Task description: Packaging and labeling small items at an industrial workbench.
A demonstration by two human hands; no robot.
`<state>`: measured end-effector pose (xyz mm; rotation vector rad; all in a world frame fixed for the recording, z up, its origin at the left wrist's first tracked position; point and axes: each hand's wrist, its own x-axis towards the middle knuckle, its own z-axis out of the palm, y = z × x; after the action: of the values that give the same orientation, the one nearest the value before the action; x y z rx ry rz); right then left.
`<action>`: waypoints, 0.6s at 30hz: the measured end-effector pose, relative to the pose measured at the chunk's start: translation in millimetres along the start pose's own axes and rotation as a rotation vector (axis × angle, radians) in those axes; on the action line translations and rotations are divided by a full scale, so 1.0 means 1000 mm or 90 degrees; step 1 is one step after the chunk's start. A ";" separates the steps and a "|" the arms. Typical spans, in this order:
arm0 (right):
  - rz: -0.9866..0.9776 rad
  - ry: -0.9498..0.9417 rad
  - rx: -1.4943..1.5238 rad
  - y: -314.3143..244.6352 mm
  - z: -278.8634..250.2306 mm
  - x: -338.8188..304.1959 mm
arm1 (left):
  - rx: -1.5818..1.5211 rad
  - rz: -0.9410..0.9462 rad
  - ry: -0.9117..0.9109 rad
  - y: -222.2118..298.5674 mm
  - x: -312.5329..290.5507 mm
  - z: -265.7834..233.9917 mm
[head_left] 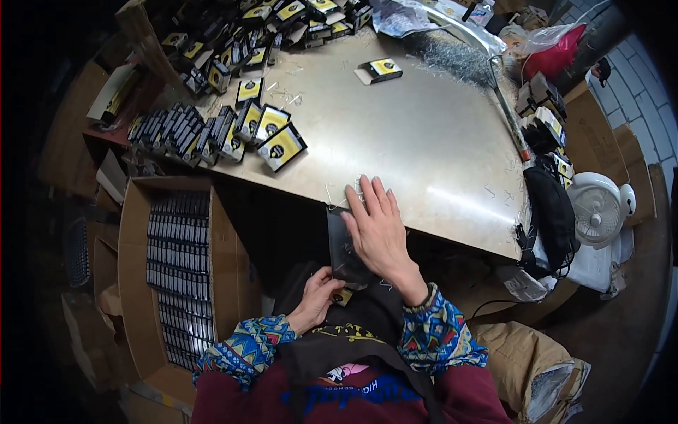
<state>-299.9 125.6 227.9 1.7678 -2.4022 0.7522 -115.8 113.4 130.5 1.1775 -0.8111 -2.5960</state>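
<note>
My right hand (381,233) reaches over the near table edge with its fingers stretched out, palm down. Small thin metal pins (357,191) lie by its fingertips. Beneath it a dark grey, smooth flap or chute (344,244) hangs from the table edge toward my lap. At the lower end of this piece my left hand (314,300) is closed on a small yellow and black box (342,296), which is mostly hidden. Similar yellow and black boxes (282,147) stand in a row at the left of the metal table top (424,141).
A carton (224,283) with rows of packed boxes stands at my left. One opened box (381,70) lies farther back, near a heap of loose pins (452,60). On the right are a long-handled tool (510,116), a white fan (595,208) and a brown sack (519,357).
</note>
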 end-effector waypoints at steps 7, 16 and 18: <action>0.037 -0.098 0.228 -0.017 -0.058 -0.027 | 0.047 0.015 0.010 0.005 -0.005 0.005; -0.060 -0.165 0.182 -0.013 0.008 -0.081 | 0.724 0.277 0.058 -0.017 0.001 -0.004; -0.086 -0.271 0.212 -0.020 0.011 -0.098 | 0.811 0.328 0.059 -0.022 0.005 -0.022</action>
<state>-246.3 202.5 192.4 2.4119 -2.4767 0.8771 -100.9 120.6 103.7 1.0029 -2.4696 -1.4443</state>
